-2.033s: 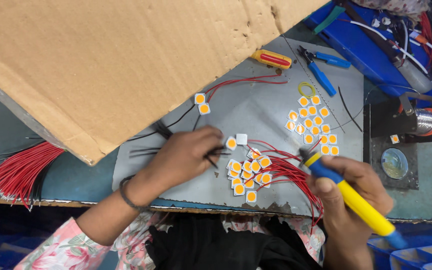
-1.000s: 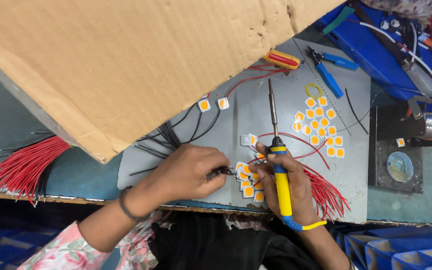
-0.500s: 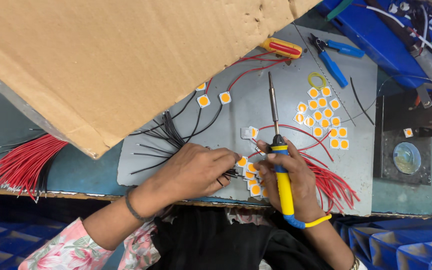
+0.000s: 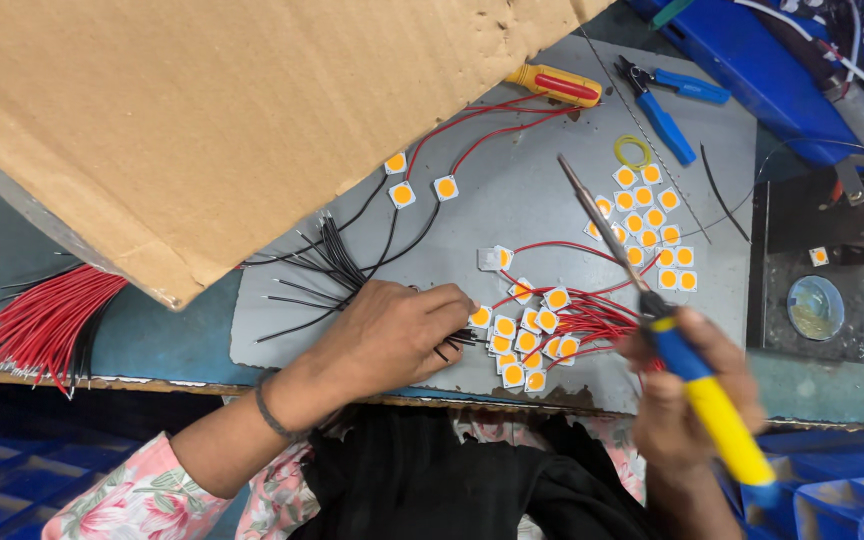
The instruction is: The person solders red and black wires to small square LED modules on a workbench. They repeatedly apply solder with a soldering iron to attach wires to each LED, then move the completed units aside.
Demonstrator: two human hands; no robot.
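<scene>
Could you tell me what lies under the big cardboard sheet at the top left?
Black wires and red wires run out from under the cardboard sheet onto the grey mat. Where they end, and anything else beneath it, is covered.

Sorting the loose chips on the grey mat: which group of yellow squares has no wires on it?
The tidy grid of yellow squares at the mat's right, beside the yellow ring; those near the left hand trail red wires.

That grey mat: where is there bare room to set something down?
The grey mat is bare in its middle, between the wired chips and chip rows. Crowded by the left hand: chip pile, red wires.
</scene>
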